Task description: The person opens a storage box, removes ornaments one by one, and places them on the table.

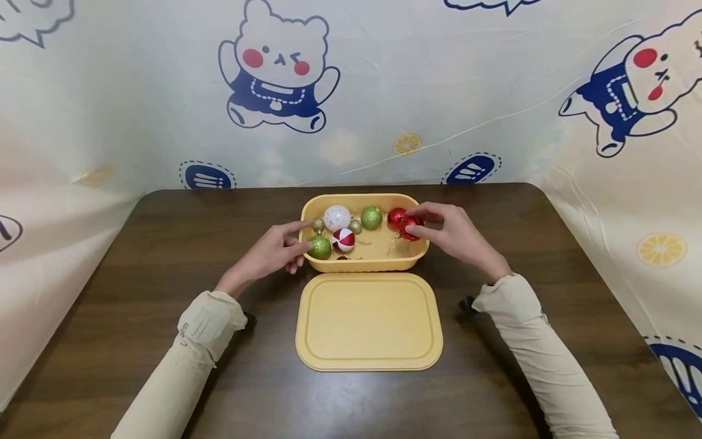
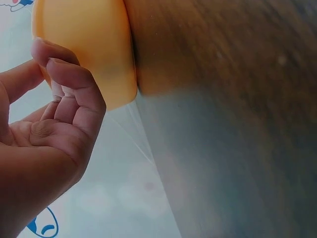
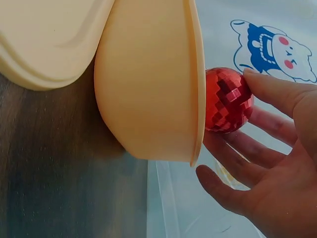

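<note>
A yellow box (image 1: 378, 265) holds several Christmas ball ornaments. My right hand (image 1: 452, 231) pinches a red faceted ball ornament (image 3: 229, 99) at the box's right end, level with the rim, between thumb and fingers. Another red ball (image 1: 396, 217) lies right behind it. My left hand (image 1: 271, 249) grips the box's left end, thumb and index finger at the rim, other fingers (image 2: 79, 82) curled by the outer wall. Close to that thumb sits a green glitter ball (image 1: 320, 247). Beside it are a red-and-white ball (image 1: 344, 240) and a white speckled ball (image 1: 337, 217).
The yellow lid (image 1: 369, 322) lies flat in front of the box on the dark wooden table (image 1: 247, 378). Inside the box are also a second green ball (image 1: 371, 217) and small gold balls (image 1: 355, 227). A cartoon-printed cloth (image 1: 384, 91) hangs behind and beside the table.
</note>
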Demonstrator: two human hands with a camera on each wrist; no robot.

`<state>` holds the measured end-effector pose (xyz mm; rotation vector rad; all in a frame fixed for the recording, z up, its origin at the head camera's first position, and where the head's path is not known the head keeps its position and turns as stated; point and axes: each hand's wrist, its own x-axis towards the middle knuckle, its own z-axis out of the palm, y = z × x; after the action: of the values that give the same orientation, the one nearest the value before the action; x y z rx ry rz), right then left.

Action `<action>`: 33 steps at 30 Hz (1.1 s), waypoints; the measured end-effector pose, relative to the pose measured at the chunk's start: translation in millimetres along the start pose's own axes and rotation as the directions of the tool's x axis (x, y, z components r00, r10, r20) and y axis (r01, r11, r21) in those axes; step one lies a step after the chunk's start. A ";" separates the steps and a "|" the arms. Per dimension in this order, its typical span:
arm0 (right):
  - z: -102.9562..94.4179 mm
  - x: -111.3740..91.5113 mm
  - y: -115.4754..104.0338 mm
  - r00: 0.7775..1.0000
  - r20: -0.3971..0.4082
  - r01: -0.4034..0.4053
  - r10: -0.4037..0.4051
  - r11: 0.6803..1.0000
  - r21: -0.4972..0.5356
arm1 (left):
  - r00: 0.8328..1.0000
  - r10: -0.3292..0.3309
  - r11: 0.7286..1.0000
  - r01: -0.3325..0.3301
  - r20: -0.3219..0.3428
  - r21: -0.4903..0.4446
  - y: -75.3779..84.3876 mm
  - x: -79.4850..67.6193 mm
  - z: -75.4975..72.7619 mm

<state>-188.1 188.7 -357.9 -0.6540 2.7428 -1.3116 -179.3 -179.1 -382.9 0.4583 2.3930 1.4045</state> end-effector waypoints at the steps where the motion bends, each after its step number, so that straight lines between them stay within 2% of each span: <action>1: -0.6 -0.1 0.6 1.000 -0.005 -0.001 0.001 1.000 -0.004 | 1.000 0.000 1.000 0.000 0.000 -0.002 -0.3 0.1 -0.1; 6: -4.7 0.1 3.0 1.000 -0.029 -0.007 0.006 0.999 -0.049 | 1.000 -0.007 1.000 0.007 -0.005 -0.005 -1.8 0.9 -1.0; 14: -10.0 -0.5 8.7 0.992 -0.129 -0.010 0.000 0.997 -0.079 | 1.000 -0.021 1.000 0.021 -0.013 0.001 -1.8 -0.7 -0.4; 25: -20.5 -2.5 21.6 0.958 -0.279 0.023 -0.071 0.985 -0.174 | 1.000 -0.023 1.000 0.023 -0.013 0.004 -3.1 1.6 1.3; 29: -24.6 -2.3 29.4 0.949 -0.298 0.028 -0.102 0.970 -0.243 | 1.000 -0.027 1.000 0.027 -0.015 0.006 -2.2 1.0 1.6; 33: -27.9 -0.8 40.4 0.951 -0.290 0.015 -0.104 0.956 -0.292 | 0.999 -0.038 0.999 0.038 -0.016 0.012 -1.0 0.2 1.3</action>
<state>-207.5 232.1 -370.4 -0.5984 3.2296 -1.1142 -179.0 -178.4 -384.5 0.4039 2.4113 1.3834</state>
